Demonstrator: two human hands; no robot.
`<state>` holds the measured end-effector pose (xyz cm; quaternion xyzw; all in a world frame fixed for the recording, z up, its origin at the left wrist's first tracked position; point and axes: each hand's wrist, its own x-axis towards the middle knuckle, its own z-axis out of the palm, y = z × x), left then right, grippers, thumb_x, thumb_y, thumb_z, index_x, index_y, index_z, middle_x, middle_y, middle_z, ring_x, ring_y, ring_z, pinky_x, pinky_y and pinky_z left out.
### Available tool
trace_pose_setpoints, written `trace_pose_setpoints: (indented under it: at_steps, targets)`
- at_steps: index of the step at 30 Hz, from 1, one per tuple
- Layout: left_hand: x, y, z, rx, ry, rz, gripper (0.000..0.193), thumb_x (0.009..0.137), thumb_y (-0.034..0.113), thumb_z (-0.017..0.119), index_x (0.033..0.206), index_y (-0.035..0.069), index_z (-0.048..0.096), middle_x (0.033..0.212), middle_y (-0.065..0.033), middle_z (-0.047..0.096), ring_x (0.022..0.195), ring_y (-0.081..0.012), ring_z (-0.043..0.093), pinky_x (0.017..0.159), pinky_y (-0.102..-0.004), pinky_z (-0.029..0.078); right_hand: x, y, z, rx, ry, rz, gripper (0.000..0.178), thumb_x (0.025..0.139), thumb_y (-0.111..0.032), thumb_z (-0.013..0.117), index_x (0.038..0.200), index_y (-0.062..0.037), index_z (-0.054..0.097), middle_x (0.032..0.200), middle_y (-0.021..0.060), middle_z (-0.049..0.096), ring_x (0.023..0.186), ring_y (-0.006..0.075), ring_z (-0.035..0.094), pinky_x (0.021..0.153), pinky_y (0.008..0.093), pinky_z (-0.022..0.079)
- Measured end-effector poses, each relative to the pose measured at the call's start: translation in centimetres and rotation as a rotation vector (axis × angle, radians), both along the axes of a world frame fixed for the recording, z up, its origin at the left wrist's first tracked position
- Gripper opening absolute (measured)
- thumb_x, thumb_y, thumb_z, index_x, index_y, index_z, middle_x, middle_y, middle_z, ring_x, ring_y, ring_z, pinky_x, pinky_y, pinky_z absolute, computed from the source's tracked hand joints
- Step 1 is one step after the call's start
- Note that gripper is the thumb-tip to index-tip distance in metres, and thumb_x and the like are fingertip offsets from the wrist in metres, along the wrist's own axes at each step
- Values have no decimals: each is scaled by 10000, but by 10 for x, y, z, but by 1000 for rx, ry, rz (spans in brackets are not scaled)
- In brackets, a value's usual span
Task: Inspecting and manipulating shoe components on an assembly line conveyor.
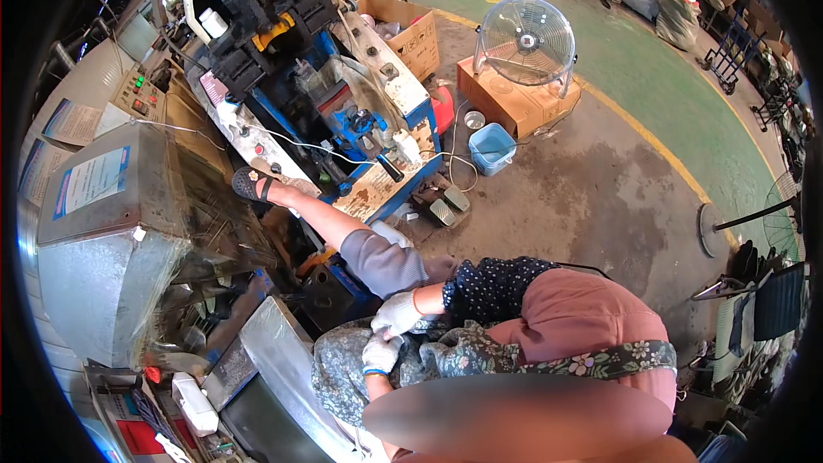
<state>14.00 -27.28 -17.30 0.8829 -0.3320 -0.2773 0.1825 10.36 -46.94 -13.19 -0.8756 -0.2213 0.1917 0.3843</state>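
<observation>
Both my hands wear white knit gloves and meet above the grey floral apron (437, 358) on my lap. My right hand (399, 315) comes in under a dark dotted sleeve, its fingers curled down against the other glove. My left hand (381, 354) lies just below it, closed, with a blue and orange band at the wrist. The hands touch; whatever is between the fingers, if anything, is hidden. Beside them slopes a bare metal tray (279, 351). My leg stretches toward the machine, and its dark sandal (251, 183) rests against the machine's base.
A blue-and-white machine (360, 129) with black handles stands ahead, and a grey metal housing (111, 206) is at left. A foot pedal (449, 204), a blue bucket (492, 149) and a fan (526, 40) on a carton (506, 99) stand beyond. A white plastic container (195, 403) lies lower left.
</observation>
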Motion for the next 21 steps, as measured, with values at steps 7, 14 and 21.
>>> trace_pose_setpoints:
  at_steps: [7, 14, 21]
  targets:
    - [-1, -4, 8, 236, 44, 7, 501, 826, 393, 628, 1209, 71, 628, 1186, -228, 641, 1127, -393, 593, 954, -460, 471, 9, 5, -5, -55, 38, 8, 331, 903, -335, 563, 1121, -98, 641, 1023, 174, 683, 980, 368, 640, 828, 482, 473]
    - [-1, -2, 7, 97, 17, 2, 467, 839, 386, 615, 1166, 53, 642, 1165, -241, 640, 1108, -406, 591, 936, -465, 472, 4, 3, -6, -1, 20, -4, 299, 932, -326, 533, 1088, -84, 613, 980, 187, 675, 937, 408, 629, 812, 500, 457]
    - [-4, -2, 11, 78, 13, 34, 473, 836, 392, 619, 1166, 54, 641, 1140, -248, 647, 1094, -410, 601, 928, -475, 475, 6, 5, -2, -35, 54, -7, 357, 922, -366, 550, 1153, -109, 639, 1091, 152, 680, 1052, 359, 630, 872, 481, 476]
